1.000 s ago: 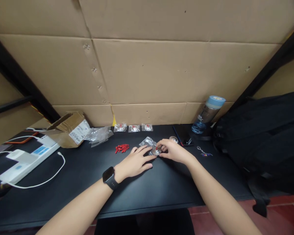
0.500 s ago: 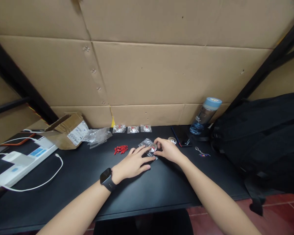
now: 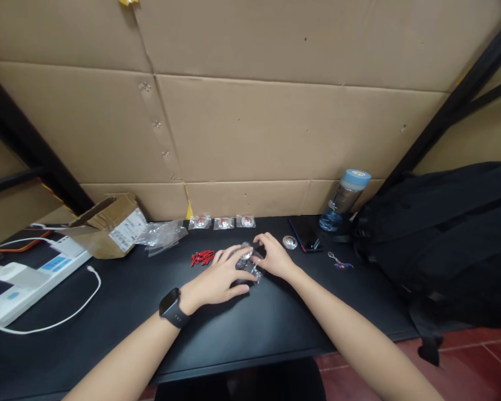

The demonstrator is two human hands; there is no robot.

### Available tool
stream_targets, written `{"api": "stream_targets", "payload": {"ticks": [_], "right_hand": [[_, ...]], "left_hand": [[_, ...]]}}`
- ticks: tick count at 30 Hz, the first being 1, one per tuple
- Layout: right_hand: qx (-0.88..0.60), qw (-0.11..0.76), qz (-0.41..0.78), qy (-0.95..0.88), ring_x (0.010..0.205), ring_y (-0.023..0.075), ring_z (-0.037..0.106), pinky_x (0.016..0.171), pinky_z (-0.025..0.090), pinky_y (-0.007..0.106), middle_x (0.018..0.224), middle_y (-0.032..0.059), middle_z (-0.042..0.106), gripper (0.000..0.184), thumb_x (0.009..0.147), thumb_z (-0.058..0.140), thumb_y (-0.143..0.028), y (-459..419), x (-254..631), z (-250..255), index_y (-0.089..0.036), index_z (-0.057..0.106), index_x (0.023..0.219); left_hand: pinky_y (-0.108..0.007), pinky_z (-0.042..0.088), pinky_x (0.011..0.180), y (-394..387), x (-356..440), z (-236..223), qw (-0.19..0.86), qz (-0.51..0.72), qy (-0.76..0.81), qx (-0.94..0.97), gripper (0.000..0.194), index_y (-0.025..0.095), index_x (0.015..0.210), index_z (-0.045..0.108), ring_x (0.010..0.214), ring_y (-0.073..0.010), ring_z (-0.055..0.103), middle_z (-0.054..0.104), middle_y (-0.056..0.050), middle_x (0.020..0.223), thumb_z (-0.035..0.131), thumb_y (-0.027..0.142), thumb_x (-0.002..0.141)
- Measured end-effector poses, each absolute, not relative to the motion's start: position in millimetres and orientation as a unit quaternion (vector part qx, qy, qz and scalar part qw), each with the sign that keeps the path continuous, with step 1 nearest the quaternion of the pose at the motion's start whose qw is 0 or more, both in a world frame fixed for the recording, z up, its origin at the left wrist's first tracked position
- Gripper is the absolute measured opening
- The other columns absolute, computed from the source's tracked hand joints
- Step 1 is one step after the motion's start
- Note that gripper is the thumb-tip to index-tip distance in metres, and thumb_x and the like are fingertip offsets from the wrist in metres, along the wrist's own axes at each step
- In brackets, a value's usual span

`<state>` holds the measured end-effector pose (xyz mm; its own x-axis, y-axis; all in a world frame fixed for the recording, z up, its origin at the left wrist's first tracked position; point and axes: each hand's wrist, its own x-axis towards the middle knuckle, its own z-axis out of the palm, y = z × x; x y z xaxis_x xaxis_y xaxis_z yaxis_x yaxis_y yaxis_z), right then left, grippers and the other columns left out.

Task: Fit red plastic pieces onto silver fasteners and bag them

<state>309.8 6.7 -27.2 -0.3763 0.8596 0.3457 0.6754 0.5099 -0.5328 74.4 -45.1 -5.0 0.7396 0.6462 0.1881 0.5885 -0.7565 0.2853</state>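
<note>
My left hand (image 3: 219, 280) lies low over the black tabletop, fingers spread, the fingertips resting on a small clear plastic bag (image 3: 255, 272). A shiny round silver disc (image 3: 246, 254) shows at the bag, partly covered by my left fingers. My right hand (image 3: 276, 258) is at the bag's right side with thumb and fingers curled at its edge; the exact grip is hard to see. A pile of red cords (image 3: 202, 257) lies just left of my left fingers. Another silver disc (image 3: 289, 242) lies beyond my right hand.
Three bagged discs (image 3: 224, 223) line the back edge. Left are an open cardboard box (image 3: 123, 225), loose clear bags (image 3: 161, 234) and a white power strip (image 3: 37, 284) with cables. Right are a phone (image 3: 304, 234), a bottle (image 3: 343, 200), a small keychain (image 3: 340, 263) and a black backpack (image 3: 455, 245).
The disc held at my right fingertips has moved left to the bag, under my left fingers. Both hands shift slightly left in view, as the whole scene does.
</note>
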Motion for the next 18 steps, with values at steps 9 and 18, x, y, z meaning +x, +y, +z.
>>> {"api": "stream_targets", "payload": {"ticks": [9, 18], "right_hand": [[-0.335, 0.282, 0.187, -0.879, 0.109, 0.0215, 0.056, 0.102, 0.044, 0.039, 0.116, 0.0077, 0.060, 0.030, 0.092, 0.055, -0.009, 5.0, 330.6, -13.0, -0.024, 0.062, 0.117], [-0.336, 0.298, 0.171, -0.877, 0.097, 0.0198, 0.060, 0.094, 0.046, 0.035, 0.101, 0.0050, 0.067, 0.005, 0.092, 0.068, -0.025, 5.5, 322.5, -18.0, -0.022, 0.071, 0.093]], "left_hand": [[-0.041, 0.039, 0.097, -41.8, 75.2, 3.6, 0.070, 0.203, 0.413, 0.885, 0.049, 0.026, 0.127, 0.054, 0.123, -0.0278, 0.049, 0.058, -0.008, 0.132, 0.063, 0.016, 0.080], [-0.038, 0.029, 0.087, -36.8, 78.3, -2.5, 0.062, 0.234, 0.478, 0.844, 0.009, 0.025, 0.093, 0.065, 0.104, -0.0215, 0.059, 0.072, -0.001, 0.100, 0.057, 0.028, 0.096]]}}
